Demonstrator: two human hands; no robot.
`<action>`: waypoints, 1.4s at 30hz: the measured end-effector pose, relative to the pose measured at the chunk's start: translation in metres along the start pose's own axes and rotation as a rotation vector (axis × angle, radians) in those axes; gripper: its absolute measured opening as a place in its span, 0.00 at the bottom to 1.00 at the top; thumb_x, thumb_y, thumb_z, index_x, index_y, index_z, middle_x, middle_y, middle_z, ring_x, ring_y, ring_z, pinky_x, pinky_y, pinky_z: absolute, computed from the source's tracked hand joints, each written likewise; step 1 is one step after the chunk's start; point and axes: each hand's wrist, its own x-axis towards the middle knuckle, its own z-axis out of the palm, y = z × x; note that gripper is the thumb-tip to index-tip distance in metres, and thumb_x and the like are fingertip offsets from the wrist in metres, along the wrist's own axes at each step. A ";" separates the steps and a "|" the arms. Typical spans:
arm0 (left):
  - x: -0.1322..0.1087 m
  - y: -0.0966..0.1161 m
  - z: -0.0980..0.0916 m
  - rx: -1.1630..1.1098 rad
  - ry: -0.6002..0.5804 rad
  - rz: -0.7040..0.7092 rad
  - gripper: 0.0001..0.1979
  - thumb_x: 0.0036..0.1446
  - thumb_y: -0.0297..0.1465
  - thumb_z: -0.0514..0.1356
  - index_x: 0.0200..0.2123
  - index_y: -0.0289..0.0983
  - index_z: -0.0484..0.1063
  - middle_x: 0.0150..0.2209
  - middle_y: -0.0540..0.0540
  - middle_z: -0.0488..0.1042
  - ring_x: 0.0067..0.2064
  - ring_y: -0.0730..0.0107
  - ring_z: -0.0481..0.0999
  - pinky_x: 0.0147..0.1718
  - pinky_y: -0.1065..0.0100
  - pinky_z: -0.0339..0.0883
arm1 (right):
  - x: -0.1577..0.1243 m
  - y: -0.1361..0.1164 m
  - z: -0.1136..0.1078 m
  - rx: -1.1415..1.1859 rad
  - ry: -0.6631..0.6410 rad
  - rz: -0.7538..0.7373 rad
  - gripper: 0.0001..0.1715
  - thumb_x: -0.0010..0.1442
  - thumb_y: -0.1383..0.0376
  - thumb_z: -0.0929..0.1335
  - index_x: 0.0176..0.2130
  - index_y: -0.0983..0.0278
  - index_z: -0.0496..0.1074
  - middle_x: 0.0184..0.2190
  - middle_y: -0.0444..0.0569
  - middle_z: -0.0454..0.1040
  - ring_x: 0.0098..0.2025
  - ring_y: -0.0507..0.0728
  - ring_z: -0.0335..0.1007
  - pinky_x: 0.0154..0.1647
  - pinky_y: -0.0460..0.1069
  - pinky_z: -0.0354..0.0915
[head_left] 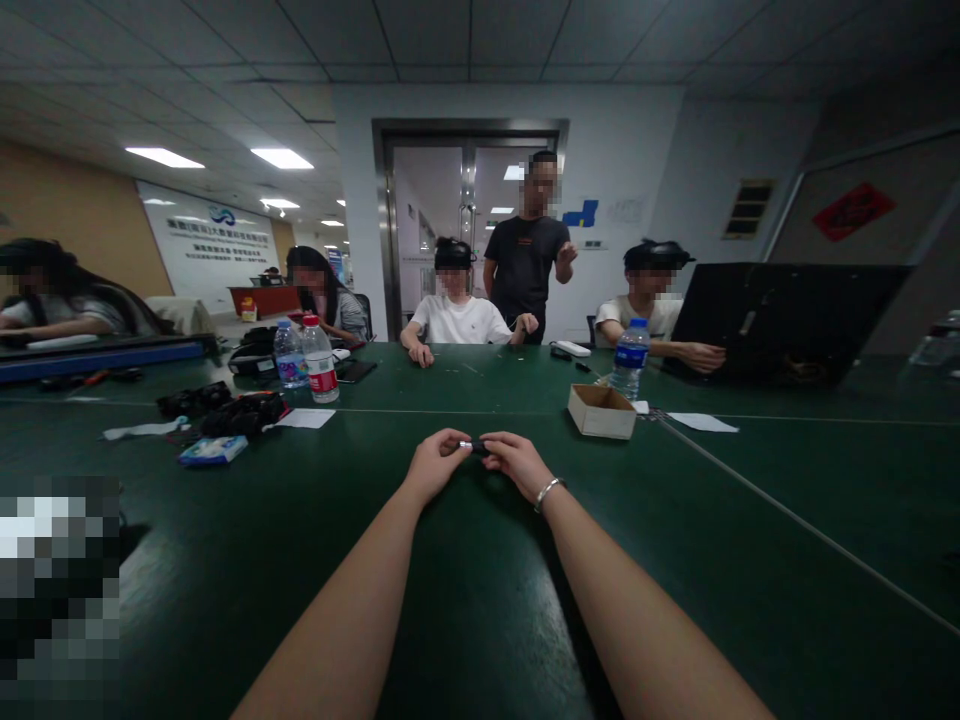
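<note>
My left hand (436, 463) and my right hand (516, 462) meet above the dark green table (480, 600), both arms stretched forward. Between their fingertips is a small dark object with a silvery end (474, 447). Both hands pinch it, the left at the silvery end, the right at the dark end. What the object is I cannot make out. A thin bracelet (548, 491) circles my right wrist.
A small open cardboard box (601, 410) sits ahead to the right, a water bottle (630, 358) behind it. Two bottles (307, 358), black gear (240, 410) and a blue packet (214, 450) lie to the left. An open laptop (780, 320) stands at right. Several people sit across the table; one stands.
</note>
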 end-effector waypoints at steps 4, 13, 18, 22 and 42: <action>0.000 0.001 0.000 -0.009 -0.015 -0.076 0.16 0.49 0.41 0.59 0.37 0.36 0.72 0.35 0.44 0.74 0.36 0.67 0.73 0.36 0.68 0.65 | 0.000 0.000 0.000 -0.014 0.004 0.001 0.06 0.52 0.76 0.68 0.33 0.71 0.73 0.24 0.49 0.73 0.22 0.48 0.69 0.23 0.40 0.69; -0.002 0.006 0.001 0.013 -0.039 -0.121 0.18 0.51 0.45 0.56 0.33 0.36 0.71 0.30 0.47 0.74 0.32 0.70 0.71 0.32 0.70 0.63 | 0.000 0.001 -0.001 -0.022 -0.013 -0.020 0.06 0.52 0.75 0.68 0.33 0.71 0.74 0.26 0.50 0.74 0.22 0.48 0.69 0.23 0.40 0.69; -0.002 0.005 0.001 0.056 -0.033 -0.118 0.21 0.51 0.48 0.54 0.33 0.35 0.71 0.29 0.47 0.73 0.32 0.69 0.71 0.31 0.70 0.62 | 0.000 0.001 0.001 -0.022 -0.004 -0.012 0.05 0.52 0.75 0.68 0.33 0.71 0.74 0.25 0.50 0.74 0.22 0.49 0.69 0.22 0.41 0.69; -0.002 0.005 0.001 0.071 -0.039 -0.116 0.23 0.52 0.49 0.53 0.33 0.35 0.72 0.29 0.46 0.74 0.32 0.69 0.71 0.30 0.70 0.62 | -0.001 -0.001 0.001 -0.022 -0.001 -0.008 0.05 0.52 0.75 0.68 0.33 0.71 0.74 0.26 0.50 0.74 0.23 0.49 0.69 0.23 0.41 0.69; -0.001 0.005 0.001 0.023 0.013 -0.071 0.16 0.49 0.42 0.59 0.35 0.36 0.73 0.33 0.44 0.75 0.35 0.67 0.72 0.34 0.69 0.65 | 0.001 0.003 -0.001 -0.023 -0.025 -0.022 0.06 0.52 0.74 0.68 0.33 0.70 0.74 0.24 0.49 0.73 0.22 0.48 0.69 0.23 0.40 0.69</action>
